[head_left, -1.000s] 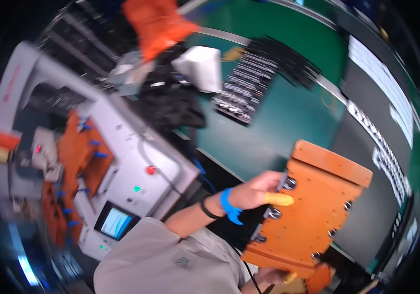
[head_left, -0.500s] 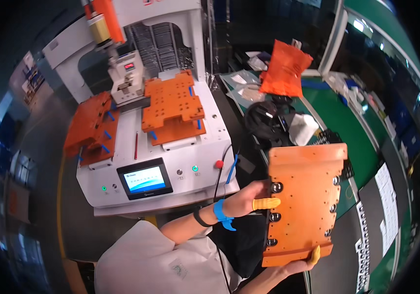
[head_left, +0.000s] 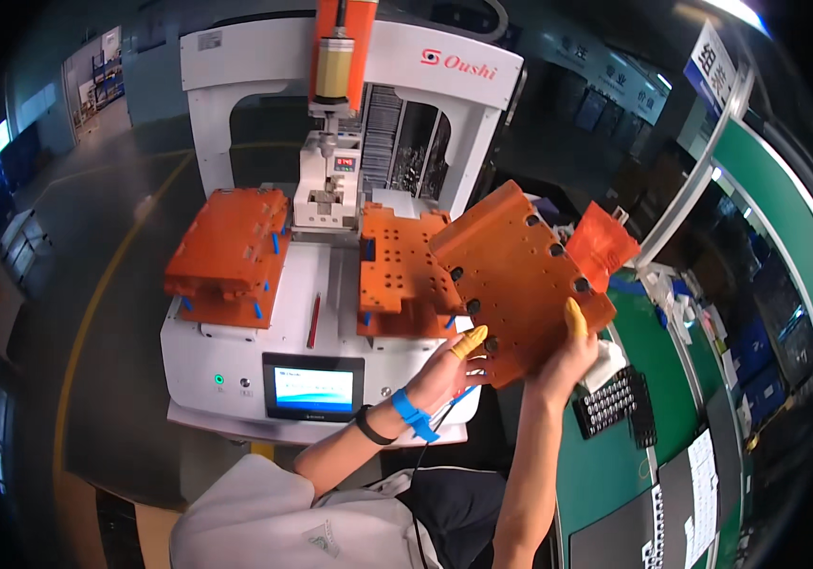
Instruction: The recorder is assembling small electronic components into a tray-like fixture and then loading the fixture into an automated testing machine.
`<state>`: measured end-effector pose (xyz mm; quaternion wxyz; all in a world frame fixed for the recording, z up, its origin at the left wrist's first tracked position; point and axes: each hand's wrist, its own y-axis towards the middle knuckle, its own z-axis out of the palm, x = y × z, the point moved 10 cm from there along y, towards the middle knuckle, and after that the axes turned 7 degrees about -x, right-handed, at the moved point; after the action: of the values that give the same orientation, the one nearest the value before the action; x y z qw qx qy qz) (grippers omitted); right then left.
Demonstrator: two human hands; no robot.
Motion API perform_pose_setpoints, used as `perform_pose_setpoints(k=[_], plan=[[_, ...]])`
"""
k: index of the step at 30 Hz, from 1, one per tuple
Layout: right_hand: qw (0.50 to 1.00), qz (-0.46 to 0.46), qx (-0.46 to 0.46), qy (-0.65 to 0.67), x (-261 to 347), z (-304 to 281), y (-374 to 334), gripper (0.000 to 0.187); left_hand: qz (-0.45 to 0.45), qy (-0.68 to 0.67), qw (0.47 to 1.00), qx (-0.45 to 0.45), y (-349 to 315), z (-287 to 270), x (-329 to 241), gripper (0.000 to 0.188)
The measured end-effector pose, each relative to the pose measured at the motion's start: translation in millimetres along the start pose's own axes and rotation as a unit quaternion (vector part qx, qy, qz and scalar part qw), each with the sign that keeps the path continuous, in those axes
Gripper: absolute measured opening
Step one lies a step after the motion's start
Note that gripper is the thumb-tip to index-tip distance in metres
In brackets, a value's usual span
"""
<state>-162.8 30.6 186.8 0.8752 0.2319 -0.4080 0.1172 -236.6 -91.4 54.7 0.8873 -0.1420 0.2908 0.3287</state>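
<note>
The orange plate (head_left: 518, 277) has swung up toward the white machine (head_left: 330, 313), both hands, left hand (head_left: 444, 375) and right hand (head_left: 563, 356), grasping its lower edge; it is not yet seated on the machine's right fixture (head_left: 401, 270).

Two plates sit side by side on the machine (head_left: 264, 332): the left plate (head_left: 228, 251) and the right plate (head_left: 404, 270). A screen (head_left: 313, 389) faces front below them. A bench (head_left: 615, 455) stands right, carrying a tray (head_left: 605, 403).

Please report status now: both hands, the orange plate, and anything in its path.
Left hand and right hand both grip orange plate, lower edge. Plate tilted, in air before white machine. Right orange fixture directly behind it, close.
</note>
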Motion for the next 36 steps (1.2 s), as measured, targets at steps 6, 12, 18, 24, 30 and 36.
perform_pose_setpoints(k=[6, 12, 18, 24, 30, 36], plan=[[0.974, -0.168, 0.009, -0.152, -16.3, 88.8, 14.6, 0.019, -0.075, -0.183, 0.98, 0.024, 30.4, 33.6, -10.9, 0.05], [0.94, -0.2, 0.072, -0.268, -45.9, 140.5, 6.1, 0.029, -0.031, -0.268, 0.963, -0.005, 72.2, 4.9, -21.8, 0.054], [0.85, -0.31, 0.228, -0.36, -59.8, 198.4, -35.8, 0.054, -0.093, -0.233, 0.961, 0.118, 53.3, 6.8, -26.3, 0.06], [0.651, -0.423, 0.424, -0.466, -146.0, 212.9, -93.1, 0.074, -0.094, -0.233, 0.967, 0.034, 18.4, -54.2, 0.0, 0.065], [0.555, -0.469, 0.485, -0.487, -164.0, 217.4, -106.8, 0.078, -0.239, -0.142, 0.956, 0.097, -35.2, -69.5, 66.4, 0.054], [0.518, -0.45, 0.532, -0.496, -145.0, 205.9, -101.0, 0.082, -0.33, -0.13, 0.924, 0.142, -65.2, -71.4, 117.8, 0.061]])
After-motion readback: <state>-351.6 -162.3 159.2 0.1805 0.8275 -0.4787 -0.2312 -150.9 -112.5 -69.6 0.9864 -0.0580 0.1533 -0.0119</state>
